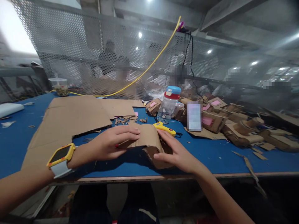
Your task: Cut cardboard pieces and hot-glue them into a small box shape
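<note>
A bent piece of brown cardboard (147, 136) curves over near the front of the blue table, its right part folded down. My left hand (114, 141) grips its left end, fingers on top and thumb below. On the right side, my right hand (178, 152) pinches the folded-down part, with the thumb on the near side and the fingers partly hidden behind. A yellow glue gun (167, 128) lies just behind the cardboard, close to my right fingertips. A small red spot shows by my left hand, too little to name.
A large cardboard sheet (70, 119) covers the left. Cardboard scraps (123, 120), a clear bottle (166, 109) and a phone (194, 116) lie farther back. Cardboard constructions (243, 130) pile up at right. A plastic cup (59, 86) stands back left, before a perforated metal screen (81, 65).
</note>
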Action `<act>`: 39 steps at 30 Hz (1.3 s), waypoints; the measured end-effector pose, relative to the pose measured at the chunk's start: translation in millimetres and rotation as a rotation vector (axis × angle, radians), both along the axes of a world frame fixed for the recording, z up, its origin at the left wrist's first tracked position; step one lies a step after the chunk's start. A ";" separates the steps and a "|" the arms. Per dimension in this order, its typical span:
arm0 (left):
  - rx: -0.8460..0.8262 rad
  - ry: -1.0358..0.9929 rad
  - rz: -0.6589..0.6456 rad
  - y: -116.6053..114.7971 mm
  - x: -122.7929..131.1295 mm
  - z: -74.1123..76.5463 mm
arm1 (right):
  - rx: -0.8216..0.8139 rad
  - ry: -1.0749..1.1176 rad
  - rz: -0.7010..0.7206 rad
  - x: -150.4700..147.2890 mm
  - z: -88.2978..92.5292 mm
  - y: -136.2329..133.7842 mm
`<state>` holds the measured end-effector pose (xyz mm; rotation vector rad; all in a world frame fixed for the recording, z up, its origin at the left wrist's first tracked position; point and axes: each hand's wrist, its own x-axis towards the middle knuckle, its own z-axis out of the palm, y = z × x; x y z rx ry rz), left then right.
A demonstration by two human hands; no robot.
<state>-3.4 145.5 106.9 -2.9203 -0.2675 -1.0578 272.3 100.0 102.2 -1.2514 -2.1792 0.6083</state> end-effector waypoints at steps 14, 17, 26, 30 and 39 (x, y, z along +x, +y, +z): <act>0.161 -0.112 0.124 -16.8 39.3 -14.6 | -0.018 0.258 -0.032 9.6 -20.9 -3.5; 0.300 -0.133 0.239 -22.6 46.5 -16.4 | -0.019 0.256 -0.033 9.4 -20.9 -4.1; 0.638 -0.173 0.325 -14.6 38.6 -5.3 | -0.004 0.272 -0.066 8.9 -23.7 -5.0; 0.660 -0.180 0.322 -10.4 37.1 -1.3 | 0.024 0.273 -0.079 7.5 -22.8 -6.3; 0.755 -0.091 0.319 -4.3 28.1 21.0 | 0.130 0.041 -0.087 -0.8 9.9 -12.2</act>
